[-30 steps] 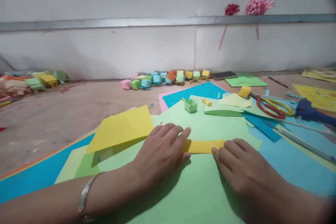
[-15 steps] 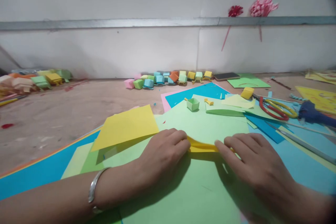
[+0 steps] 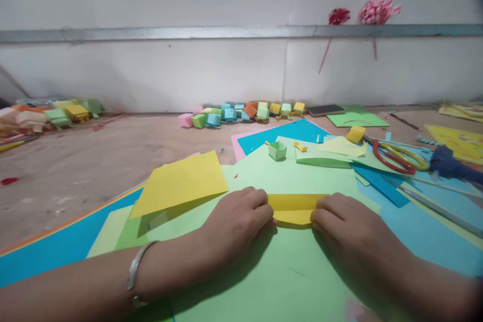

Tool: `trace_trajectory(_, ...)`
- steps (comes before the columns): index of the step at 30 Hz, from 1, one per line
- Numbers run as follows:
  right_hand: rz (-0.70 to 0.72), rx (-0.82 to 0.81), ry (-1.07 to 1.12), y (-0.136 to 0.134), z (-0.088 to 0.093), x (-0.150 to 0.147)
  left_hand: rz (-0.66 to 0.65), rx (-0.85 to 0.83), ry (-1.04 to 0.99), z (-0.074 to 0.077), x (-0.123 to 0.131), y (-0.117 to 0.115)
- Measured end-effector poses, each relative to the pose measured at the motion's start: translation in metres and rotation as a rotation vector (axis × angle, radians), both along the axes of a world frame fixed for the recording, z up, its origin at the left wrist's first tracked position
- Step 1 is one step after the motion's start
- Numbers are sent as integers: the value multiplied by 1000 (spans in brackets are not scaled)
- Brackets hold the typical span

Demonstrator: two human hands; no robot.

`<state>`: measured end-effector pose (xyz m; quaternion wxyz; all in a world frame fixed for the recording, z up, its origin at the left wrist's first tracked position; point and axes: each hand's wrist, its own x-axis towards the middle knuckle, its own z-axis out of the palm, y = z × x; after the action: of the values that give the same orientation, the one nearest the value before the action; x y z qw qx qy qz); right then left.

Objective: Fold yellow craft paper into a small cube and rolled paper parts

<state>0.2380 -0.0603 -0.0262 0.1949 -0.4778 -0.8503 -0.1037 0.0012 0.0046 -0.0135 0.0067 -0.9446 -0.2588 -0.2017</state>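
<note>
A folded strip of yellow paper [image 3: 293, 209] stretches between my two hands, with a crease running along its length. Its left end is pinched by my left hand [image 3: 241, 216], which wears a silver bangle [image 3: 136, 271] at the wrist. My right hand [image 3: 350, 224] has its fingers closed on the other end. Both hands rest on a large light green sheet [image 3: 287, 271], and the fingertips hide the strip's ends. Behind the strip stands a small green paper box [image 3: 277, 150], with a small yellow paper piece [image 3: 300, 146] beside it.
A yellow sheet [image 3: 184, 181] lies left of my hands. Scissors [image 3: 396, 156] with red and yellow handles and a long grey blade-like tool [image 3: 441, 206] are on the right. Several folded paper cubes [image 3: 230, 113] line the wall, near a dark phone [image 3: 325, 110].
The yellow strip, narrow and partly lifted before, now shows a wider face with its crease visible. My right hand's fingers have curled in from lying stretched along it; my left hand stays nearly still.
</note>
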Motion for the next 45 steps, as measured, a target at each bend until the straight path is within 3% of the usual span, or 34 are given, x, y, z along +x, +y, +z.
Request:
trace_trajectory(6,-12,-127,66,16,3,6,55,-246,-27,2,1,4)
trace_trajectory(16,-96,-239,81,20,5,3,78,-307,-18,4,6,3)
trace_trajectory(24,-93,-286,130,22,7,3,138,-270,33,4,8,3)
trace_trajectory(32,-106,-335,159,23,7,6,205,-155,87,-6,6,7)
trace_trajectory(45,-146,-387,197,24,9,4,206,-121,138,-5,9,8)
